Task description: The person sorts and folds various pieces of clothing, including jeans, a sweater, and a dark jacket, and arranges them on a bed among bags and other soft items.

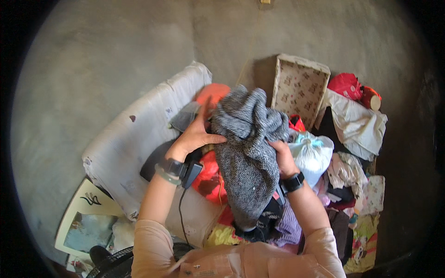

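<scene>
A grey knitted garment point(248, 163), bunched at its far end, is held up in front of me over a heap of clothes and bags. My right hand point(284, 158) grips its right edge, with the fingers partly hidden by the fabric. On the other side, my left hand point(196, 136) has its fingers spread and the thumb against the knit's left edge. Beneath the garment lie a red plastic bag point(208, 179), a purple ribbed cloth point(288, 222) and dark clothing point(266, 222).
A long white padded cushion point(139, 121) slants along the left. Behind the heap leans a patterned fabric box point(295, 88). To the right are a tied white plastic bag point(313, 153), a white cloth point(359, 125) and a red bundle point(345, 86). A picture panel point(87, 222) lies lower left.
</scene>
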Demonstrator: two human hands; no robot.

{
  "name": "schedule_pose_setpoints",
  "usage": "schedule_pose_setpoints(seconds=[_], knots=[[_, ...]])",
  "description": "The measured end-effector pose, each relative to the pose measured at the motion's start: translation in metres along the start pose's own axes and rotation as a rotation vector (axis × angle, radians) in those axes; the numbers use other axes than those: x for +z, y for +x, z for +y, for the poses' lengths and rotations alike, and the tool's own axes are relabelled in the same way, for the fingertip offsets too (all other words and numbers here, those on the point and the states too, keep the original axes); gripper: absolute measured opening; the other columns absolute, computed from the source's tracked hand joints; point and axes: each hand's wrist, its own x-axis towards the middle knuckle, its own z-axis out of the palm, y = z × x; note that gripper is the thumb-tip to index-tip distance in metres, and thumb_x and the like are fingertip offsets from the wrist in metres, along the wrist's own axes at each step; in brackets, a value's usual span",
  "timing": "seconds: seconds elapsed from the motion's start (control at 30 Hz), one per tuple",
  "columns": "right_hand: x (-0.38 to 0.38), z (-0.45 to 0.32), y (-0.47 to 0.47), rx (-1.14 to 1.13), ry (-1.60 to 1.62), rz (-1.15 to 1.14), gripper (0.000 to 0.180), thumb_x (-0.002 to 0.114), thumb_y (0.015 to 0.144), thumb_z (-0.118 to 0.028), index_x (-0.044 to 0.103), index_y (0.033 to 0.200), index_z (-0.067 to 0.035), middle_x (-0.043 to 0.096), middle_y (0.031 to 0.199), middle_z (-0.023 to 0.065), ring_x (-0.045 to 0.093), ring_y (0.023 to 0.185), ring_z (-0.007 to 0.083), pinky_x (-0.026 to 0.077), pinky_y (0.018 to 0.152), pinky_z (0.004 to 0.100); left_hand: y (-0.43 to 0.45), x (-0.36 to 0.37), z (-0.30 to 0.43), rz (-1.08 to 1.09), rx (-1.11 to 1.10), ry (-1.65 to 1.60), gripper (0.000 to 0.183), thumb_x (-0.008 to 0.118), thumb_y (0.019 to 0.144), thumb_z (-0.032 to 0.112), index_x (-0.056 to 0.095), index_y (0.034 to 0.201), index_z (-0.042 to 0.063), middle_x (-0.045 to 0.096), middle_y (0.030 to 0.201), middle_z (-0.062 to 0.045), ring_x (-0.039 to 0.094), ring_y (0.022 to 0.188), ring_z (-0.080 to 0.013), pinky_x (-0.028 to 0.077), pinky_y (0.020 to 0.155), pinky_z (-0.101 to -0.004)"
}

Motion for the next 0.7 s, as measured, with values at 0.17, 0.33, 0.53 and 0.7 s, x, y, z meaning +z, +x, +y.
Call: schedule_pose_setpoints(seconds=[0.17,0.33,0.53,0.7], knots=[[0.004,-0.023,0.011,0.134,0.067,-0.086,0.05,0.058,0.081,-0.011,0.039,0.125,0.0,0.054,0.114,0.0118,0.053,0.105,0.0232,0.042,0.092,0.0365,0.01,0.027,-0.001,0.23,-0.061,-0.254,0.051,0.071,0.069,0.003,0.052,0.116,0.002,0.06,0.105,-0.005,0.056,0.095,-0.0143,0.043,0.086,-0.0286],[0.019,-0.039,0.007,-0.429,-0.868,-0.108,0.082,0.069,0.064,-0.003,0.026,0.133,0.002,0.044,0.126,0.0135,0.042,0.117,0.0222,0.031,0.101,0.0309,0.039,0.052,0.004,0.295,0.228,-0.113,0.03,0.056,0.076,-0.004,0.057,0.106,-0.002,0.061,0.102,-0.007,0.057,0.091,-0.0156,0.043,0.086,-0.0276],[0.024,-0.059,-0.004,-0.296,-0.31,0.175,0.035,0.05,0.077,0.004,0.049,0.112,0.001,0.059,0.102,0.008,0.059,0.089,0.018,0.047,0.08,0.0307,0.038,0.031,-0.022,-0.185,0.147,-0.521,0.105,0.078,0.063,0.019,0.009,0.14,0.004,0.033,0.136,-0.013,0.036,0.12,-0.0211,0.03,0.099,-0.0313],[0.018,-0.074,-0.015,-0.156,0.001,0.182,0.036,0.047,0.087,-0.027,0.053,0.112,-0.002,0.061,0.102,0.0112,0.058,0.09,0.021,0.047,0.084,0.0329,-0.088,0.017,-0.207,-0.559,-0.41,0.03,0.11,0.07,0.06,0.004,-0.005,0.141,0.006,0.007,0.147,-0.016,0.008,0.135,-0.0191,0.019,0.103,-0.023]])
